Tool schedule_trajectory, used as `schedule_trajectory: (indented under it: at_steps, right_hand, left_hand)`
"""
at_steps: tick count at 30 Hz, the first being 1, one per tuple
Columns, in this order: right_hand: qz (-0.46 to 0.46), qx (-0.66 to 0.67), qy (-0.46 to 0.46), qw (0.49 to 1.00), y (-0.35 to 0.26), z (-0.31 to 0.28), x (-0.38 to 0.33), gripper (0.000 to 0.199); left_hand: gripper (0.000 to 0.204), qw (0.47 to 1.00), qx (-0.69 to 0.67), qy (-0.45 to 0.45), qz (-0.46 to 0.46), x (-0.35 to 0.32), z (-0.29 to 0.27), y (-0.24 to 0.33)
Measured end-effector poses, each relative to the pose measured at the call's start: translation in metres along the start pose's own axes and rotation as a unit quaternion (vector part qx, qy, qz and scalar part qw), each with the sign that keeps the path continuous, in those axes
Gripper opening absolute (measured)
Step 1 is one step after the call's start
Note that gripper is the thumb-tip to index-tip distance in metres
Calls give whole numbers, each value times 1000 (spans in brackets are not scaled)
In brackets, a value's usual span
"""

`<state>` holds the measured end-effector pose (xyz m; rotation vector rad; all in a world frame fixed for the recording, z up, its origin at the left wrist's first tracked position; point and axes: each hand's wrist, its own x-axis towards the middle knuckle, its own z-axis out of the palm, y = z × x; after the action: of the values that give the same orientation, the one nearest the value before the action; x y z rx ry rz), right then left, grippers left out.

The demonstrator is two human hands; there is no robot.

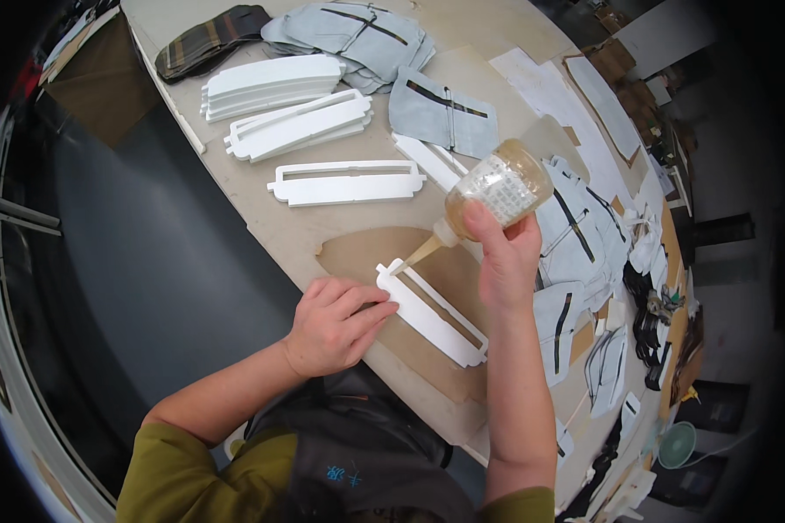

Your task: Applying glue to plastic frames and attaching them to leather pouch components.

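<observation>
A white slotted frame piece (436, 324) lies slantwise on a brown sheet (358, 250) at the near edge of the table. The fingertips of my left hand (340, 324) pinch its upper left end and steady it. In my right hand (510, 257) is a tilted glue bottle (501, 187), clear with an amber content and a pale label. Its tapered nozzle points down and left, with the tip at the frame's upper left end. Whether glue is coming out is too small to tell.
More white frames (344, 185) lie beyond my left hand, some stacked (275, 87). Grey fabric pieces with dark slits (445, 109) sit at the back, others (576, 227) along the right. Dark striped pieces (214, 42) rest at the far left. A green round object (676, 444) is at the lower right.
</observation>
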<state>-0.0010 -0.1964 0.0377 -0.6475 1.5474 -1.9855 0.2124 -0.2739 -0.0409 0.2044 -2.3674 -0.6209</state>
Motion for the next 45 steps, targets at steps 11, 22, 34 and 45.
schedule_trajectory:
  at_steps: [11, 22, 34, 45]
  right_hand:
    - [-12, -78, -44, 996, 9, 13, 12, 58]
    - [-18, -53, -58, 997, 12, 19, 17, 55]
    - [34, -107, -60, 992, -2, -6, 9, 54]
    - [53, -117, -65, 990, -5, -37, -1, 52]
  left_hand:
    - [29, 1000, -14, 15, -20, 2, 2, 2]
    - [30, 1000, -6, -1, -14, 1, 2, 2]
    - [32, 1000, -6, 8, -28, 3, 0, 4]
    - [29, 1000, -2, -3, -27, 6, -1, 6]
